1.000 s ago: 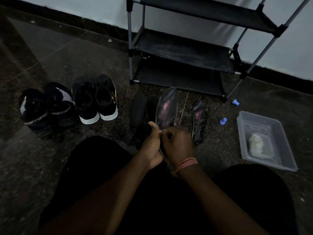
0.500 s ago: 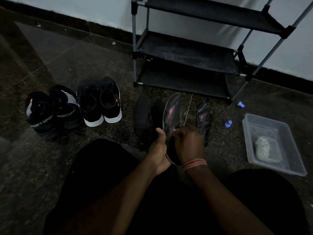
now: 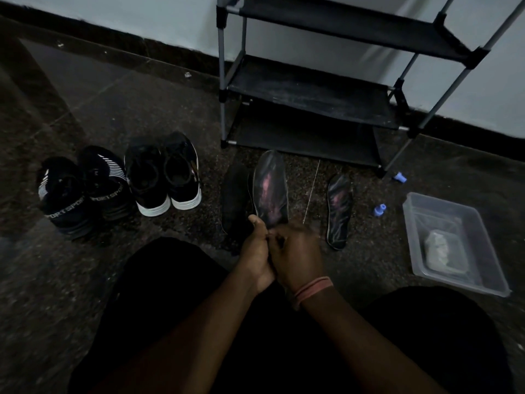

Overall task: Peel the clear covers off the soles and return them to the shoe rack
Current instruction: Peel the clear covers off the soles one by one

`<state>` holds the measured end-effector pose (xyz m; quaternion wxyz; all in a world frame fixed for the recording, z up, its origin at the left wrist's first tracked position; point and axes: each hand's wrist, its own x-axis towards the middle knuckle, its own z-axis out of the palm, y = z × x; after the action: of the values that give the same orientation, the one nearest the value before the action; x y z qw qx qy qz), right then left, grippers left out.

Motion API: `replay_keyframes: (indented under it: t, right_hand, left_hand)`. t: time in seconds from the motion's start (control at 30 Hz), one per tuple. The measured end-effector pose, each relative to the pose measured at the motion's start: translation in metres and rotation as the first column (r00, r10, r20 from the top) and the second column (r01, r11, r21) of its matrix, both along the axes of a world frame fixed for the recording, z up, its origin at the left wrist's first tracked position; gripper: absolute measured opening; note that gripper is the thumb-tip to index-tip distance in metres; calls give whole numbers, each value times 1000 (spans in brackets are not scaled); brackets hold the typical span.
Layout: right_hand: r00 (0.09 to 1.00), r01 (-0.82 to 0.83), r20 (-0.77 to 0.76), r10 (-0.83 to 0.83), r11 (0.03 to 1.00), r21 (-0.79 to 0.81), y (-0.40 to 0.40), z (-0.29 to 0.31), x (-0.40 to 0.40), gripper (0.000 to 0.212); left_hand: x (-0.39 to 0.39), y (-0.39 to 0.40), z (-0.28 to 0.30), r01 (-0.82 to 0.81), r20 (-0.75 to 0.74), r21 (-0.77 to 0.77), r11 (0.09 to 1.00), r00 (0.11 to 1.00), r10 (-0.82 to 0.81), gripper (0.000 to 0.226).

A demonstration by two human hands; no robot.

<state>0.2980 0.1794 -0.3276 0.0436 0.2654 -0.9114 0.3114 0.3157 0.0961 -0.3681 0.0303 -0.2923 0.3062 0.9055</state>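
Note:
A dark insole with a pink sheen (image 3: 270,189) stands tilted upright in front of me, held at its heel end. My left hand (image 3: 257,251) grips the heel with the thumb up along its edge. My right hand (image 3: 297,251), with a pink band on the wrist, pinches at the same heel edge, fingers curled. Whether a clear cover is lifted I cannot tell in the dim light. A second matching insole (image 3: 338,211) lies flat on the floor to the right. A plain black sole (image 3: 235,194) lies just left of the held one. The black shoe rack (image 3: 312,89) stands behind, its shelves bare.
Two pairs of dark sneakers (image 3: 119,183) stand on the floor at left. A clear plastic tub (image 3: 480,245) holding a pale wad sits at right. Two small blue caps (image 3: 379,209) and a thin stick (image 3: 312,191) lie near the rack. My dark-clothed knees fill the foreground.
The held insole has shifted slightly left and stands a bit more upright. My right hand's fingers have moved closer against the left thumb at the heel edge.

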Motion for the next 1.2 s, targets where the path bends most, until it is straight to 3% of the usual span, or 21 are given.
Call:
replay_keyframes:
  t: [0.17,0.33,0.53,0.7,0.87,0.93,1.03,1.1,1.2]
  right_hand:
    - [990,125,-59,-130,989,-83,12,6,-24,12]
    - [999,-44,-2,44,998,-52,1,2,2,14]
    - [981,184,-35,-191,972,-145,6,5,-19,9]
    - [999,31,10,-31,998,-53,-2,-2,1,12]
    - [983,158,-68,-169,976,-148,13,4,-27,10]
    - [990,82,-110,-89,994,-72,12,3,-20,13]
    - [1000,-25,11,26,996,-81,4,-1,-4,13]
    - [997,41,66,-31,988,-149,4,0,-11,10]
    - [989,138,-25,-144,973,-183,11,2,-23,9]
  left_hand:
    - [1,6,2,39,-39,49,998,999,-38,77]
    - [0,-2,-3,-2,-22,45,999,1000,3,82]
    - [1,8,0,57,-35,24,998,998,-56,70]
    - [2,1,-1,34,-42,7,999,999,-34,71]
    - [2,4,-2,53,-69,51,997,996,-49,71]
    - [4,4,-3,40,-79,64,997,996,-35,72]
    - [3,1,-3,28,-72,54,998,997,-24,73]
    - [1,0,-3,27,-80,52,998,997,-22,72]
    - [2,4,-3,45,-82,78,996,996,-38,68]
